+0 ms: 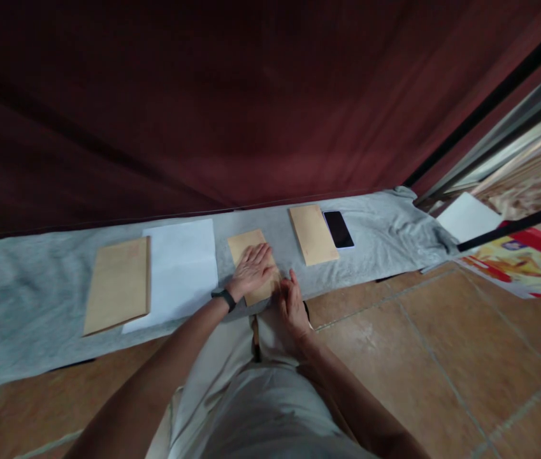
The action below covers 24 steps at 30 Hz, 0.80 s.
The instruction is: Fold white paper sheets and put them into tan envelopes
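Lying flat on a grey cloth point(26, 287), in front of the body: a small tan middle envelope point(259, 293), set at a slight slant and partly hidden from above. Across the central part of the middle envelope, a left hand point(253, 259), palm down, with fingers stretched out straight, laid flat rather than gripping. Just left of the middle envelope's near end, a dark watch point(223, 298) on the left wrist. At the near right corner of the middle envelope, a right hand point(293, 307), with one finger pointing away from the body and others bent toward the paper's edge. Cannot tell whether pinching that edge or merely resting against it.

Right of the middle envelope and apart from it, another tan envelope point(314, 234), then, farther right, a phone point(339, 229) with a dark screen. Left of the middle envelope, a large white sheet point(183, 271); farther left, a larger brown envelope point(120, 284), overlapping the sheet's left side.

Beyond the middle envelope, a dark red curtain point(251, 108). Far to the right of it, a red and yellow printed sheet point(533, 258). Nearer the body than the middle envelope, light-coloured clothing point(260, 408); to the near right, tiled floor point(442, 344).
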### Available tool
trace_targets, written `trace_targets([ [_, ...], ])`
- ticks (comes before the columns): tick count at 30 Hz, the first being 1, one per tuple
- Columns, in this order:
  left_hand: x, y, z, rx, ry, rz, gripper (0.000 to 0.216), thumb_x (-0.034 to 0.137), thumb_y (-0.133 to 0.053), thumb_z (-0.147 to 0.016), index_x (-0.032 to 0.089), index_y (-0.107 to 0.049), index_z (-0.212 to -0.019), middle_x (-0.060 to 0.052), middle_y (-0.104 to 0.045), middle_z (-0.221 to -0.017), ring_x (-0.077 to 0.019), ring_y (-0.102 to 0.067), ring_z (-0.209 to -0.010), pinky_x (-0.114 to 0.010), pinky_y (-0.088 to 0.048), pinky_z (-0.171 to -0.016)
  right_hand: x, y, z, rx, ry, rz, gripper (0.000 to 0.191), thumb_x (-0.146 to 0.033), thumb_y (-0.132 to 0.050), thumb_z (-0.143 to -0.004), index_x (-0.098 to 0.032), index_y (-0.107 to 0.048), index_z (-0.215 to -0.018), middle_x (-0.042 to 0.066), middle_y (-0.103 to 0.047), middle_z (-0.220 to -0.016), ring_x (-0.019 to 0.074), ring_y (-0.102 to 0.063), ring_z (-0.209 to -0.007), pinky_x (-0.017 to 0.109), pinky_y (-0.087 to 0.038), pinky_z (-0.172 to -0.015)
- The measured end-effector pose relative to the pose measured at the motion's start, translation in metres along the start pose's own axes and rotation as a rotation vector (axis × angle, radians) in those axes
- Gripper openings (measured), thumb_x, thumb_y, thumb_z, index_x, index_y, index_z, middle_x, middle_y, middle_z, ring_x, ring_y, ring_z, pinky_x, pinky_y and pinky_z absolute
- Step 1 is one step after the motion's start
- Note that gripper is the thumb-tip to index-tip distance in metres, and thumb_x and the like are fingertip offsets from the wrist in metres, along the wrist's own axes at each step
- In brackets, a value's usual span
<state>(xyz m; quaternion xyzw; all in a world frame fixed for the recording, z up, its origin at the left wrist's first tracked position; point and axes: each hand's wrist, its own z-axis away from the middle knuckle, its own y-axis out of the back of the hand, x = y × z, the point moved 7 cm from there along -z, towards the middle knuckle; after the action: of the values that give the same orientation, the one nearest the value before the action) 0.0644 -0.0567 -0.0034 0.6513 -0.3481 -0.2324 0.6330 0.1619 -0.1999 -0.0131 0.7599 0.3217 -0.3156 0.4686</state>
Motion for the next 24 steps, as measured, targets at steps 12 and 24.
trace_targets([
  [12, 0.056, 0.008, 0.062, 0.013, -0.19, -0.001, 0.061, 0.046, -0.028, -0.108, 0.015, -0.031, -0.16, -0.011, -0.034, -0.165, -0.0218, -0.024, -0.156, -0.047, -0.014, -0.13, 0.0, -0.002, 0.0, -0.006, 0.035, 0.016, 0.043, -0.032, -0.045, -0.103, -0.019, -0.044, -0.143, 0.015, -0.052, -0.148, 0.0269, -0.028, -0.155, 0.055, -0.039, -0.121],
  [24, 0.068, 0.013, 0.096, -0.052, -0.222, 0.024, 0.066, 0.053, -0.028, -0.107, 0.012, -0.034, -0.158, -0.012, -0.034, -0.165, -0.0219, -0.025, -0.156, -0.04, -0.018, -0.129, 0.004, -0.001, 0.001, 0.029, 0.049, 0.007, 0.039, -0.024, -0.032, -0.105, -0.02, -0.047, -0.141, 0.015, -0.054, -0.144, 0.0233, -0.043, -0.145, 0.051, -0.041, -0.119],
])
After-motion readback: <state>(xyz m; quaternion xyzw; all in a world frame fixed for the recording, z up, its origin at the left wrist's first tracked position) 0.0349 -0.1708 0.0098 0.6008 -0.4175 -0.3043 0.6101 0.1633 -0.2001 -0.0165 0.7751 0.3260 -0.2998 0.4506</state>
